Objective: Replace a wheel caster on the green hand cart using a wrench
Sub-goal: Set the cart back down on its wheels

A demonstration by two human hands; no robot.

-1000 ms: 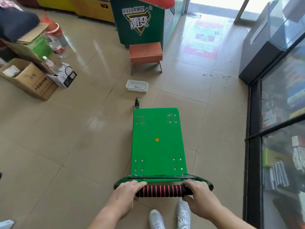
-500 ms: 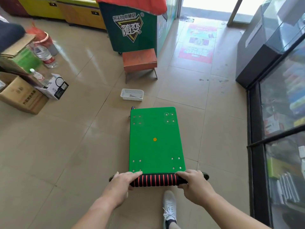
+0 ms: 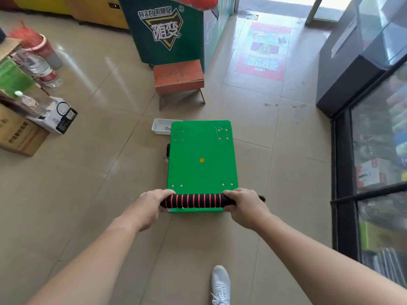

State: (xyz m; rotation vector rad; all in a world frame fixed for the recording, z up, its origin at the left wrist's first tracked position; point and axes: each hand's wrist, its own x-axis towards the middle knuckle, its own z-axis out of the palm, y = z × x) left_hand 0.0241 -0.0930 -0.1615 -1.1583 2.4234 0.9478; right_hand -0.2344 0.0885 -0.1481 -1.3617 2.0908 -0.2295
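Both hands stayed clamped on the cart's handle (image 3: 196, 200), a black foam grip w/ red rings. The left hand (image 3: 152, 203) wrapped the handle's left end, fingers curled over the top; the right hand (image 3: 244, 205) did the same at the right end, thumb tucked under. Neither held anything else.

The green hand cart (image 3: 202, 159) stood on the tiled floor (image 3: 88, 194) directly in front of the person, deck up, its far left corner covering part of a white basket (image 3: 161, 126). A black caster (image 3: 168, 150) sat just beside the deck's left edge.

Vs. 1 s earlier, the cart had rolled fwd: the caster, then ahead of the deck, was now alongside it, and the basket, then well apart, met the front corner. The orange stool (image 3: 178, 77) beyond was nearer. One white shoe (image 3: 221, 285) showed, not two.
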